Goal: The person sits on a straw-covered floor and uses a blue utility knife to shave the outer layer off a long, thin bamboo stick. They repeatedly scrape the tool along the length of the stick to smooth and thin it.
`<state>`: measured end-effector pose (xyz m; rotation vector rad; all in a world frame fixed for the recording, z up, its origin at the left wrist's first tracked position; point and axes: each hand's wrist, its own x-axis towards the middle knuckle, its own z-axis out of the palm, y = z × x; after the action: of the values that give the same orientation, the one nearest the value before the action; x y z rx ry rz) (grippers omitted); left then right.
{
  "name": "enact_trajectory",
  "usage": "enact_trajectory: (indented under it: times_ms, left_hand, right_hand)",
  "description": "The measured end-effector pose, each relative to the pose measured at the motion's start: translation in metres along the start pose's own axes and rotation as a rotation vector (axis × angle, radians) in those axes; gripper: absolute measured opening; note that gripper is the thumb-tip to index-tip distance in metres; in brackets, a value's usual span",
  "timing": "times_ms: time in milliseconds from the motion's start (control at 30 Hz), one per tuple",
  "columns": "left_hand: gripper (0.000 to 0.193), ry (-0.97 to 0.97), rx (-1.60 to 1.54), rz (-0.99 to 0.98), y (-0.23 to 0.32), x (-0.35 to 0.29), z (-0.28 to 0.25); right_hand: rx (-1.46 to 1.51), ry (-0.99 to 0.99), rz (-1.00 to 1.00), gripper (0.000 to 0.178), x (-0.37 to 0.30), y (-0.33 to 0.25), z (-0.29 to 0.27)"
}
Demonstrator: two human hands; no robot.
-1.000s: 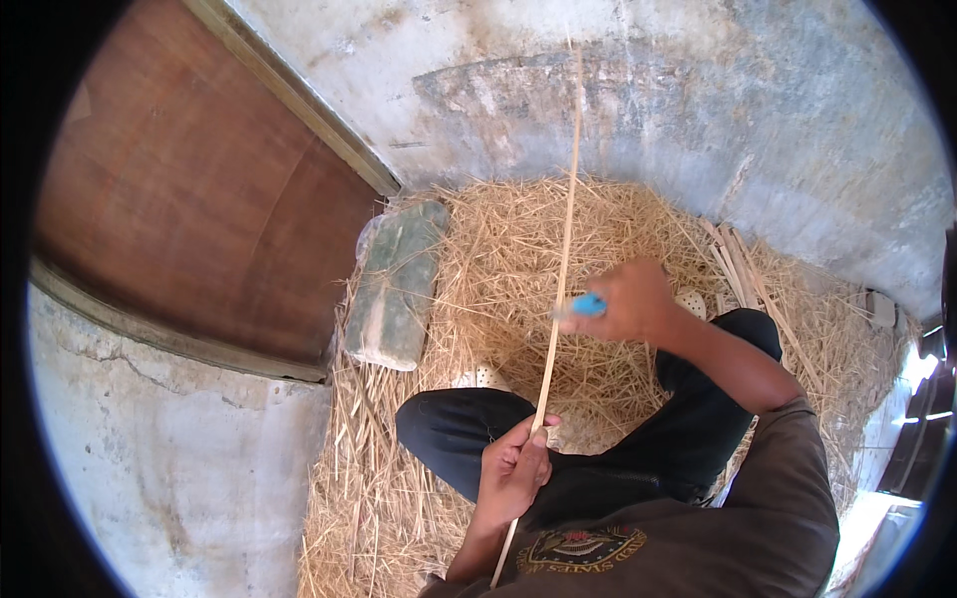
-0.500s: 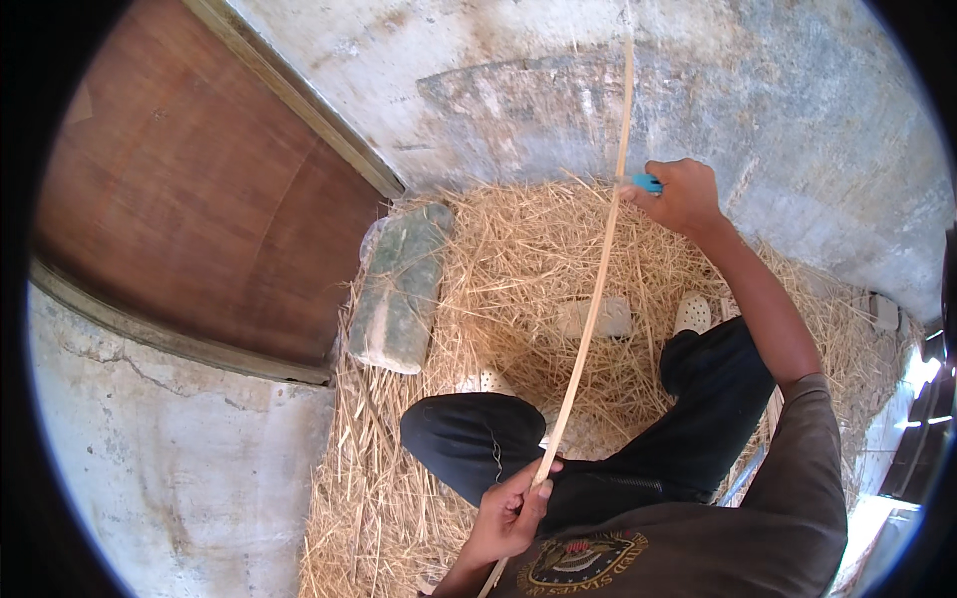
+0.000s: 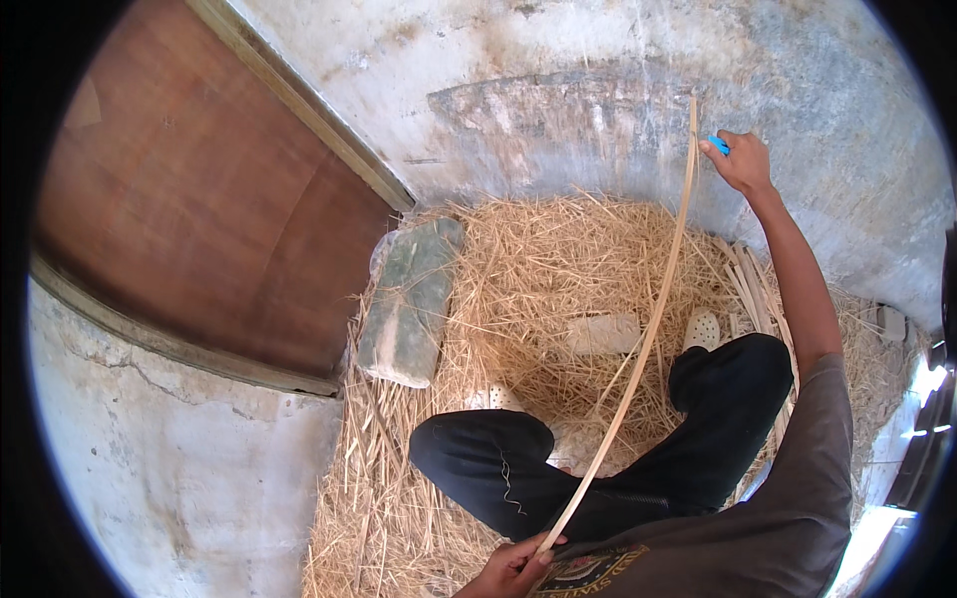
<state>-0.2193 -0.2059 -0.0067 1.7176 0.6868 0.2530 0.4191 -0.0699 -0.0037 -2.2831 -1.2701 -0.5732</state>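
A long, pale, thin strip, bamboo by its look [image 3: 653, 329], slants from my lap up toward the wall, slightly bowed. My left hand [image 3: 518, 570] is closed round its lower part, close to my shirt at the bottom edge. Far off to the right, my right hand [image 3: 743, 161] grips a small blue-handled tool [image 3: 719, 146] just beside the strip's upper part. I cannot make out the tool's blade, nor whether it touches the strip. The strip's upper end stands out against the wall, a little above that hand.
Straw and shavings [image 3: 558, 249] cover the floor. A greenish oblong block [image 3: 411, 304] lies at the left near a brown door [image 3: 219, 199]. A pale brick [image 3: 603, 334] lies ahead of my legs. Several loose strips [image 3: 753, 284] lie to the right, below the plaster wall [image 3: 558, 120].
My right hand with the blue-handled tool has moved farther away and to the right. The strip now leans more to the right, its upper end lower in view. My left hand is lower.
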Motion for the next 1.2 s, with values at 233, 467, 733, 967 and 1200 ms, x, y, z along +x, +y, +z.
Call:
enact_trajectory:
  times_ms: [233,467,733,967,1200]
  left_hand:
    - [0.031,-0.017,-0.094,-0.184,-0.005,-0.021,-0.006]
    - [0.029,-0.153,-0.183,-0.075,-0.017,-0.061,-0.014]
    - [0.031,0.214,-0.058,-0.095,-0.019,-0.040,-0.023]
    - [0.027,0.202,-0.225,-0.199,-0.025,-0.027,-0.026]
    - [0.030,0.468,-0.061,-0.099,0.010,0.067,-0.003]
  right_hand:
    - [-0.086,-0.048,0.074,0.077,0.025,-0.003,-0.009]
    - [0.020,-0.104,0.558,0.087,0.034,0.019,-0.026]
    - [0.151,-0.246,0.450,0.077,-0.052,0.013,0.015]
    - [0.419,-0.163,-0.084,0.053,-0.088,-0.091,-0.036]
    - [0.563,-0.322,-0.543,0.060,-0.158,-0.194,-0.073]
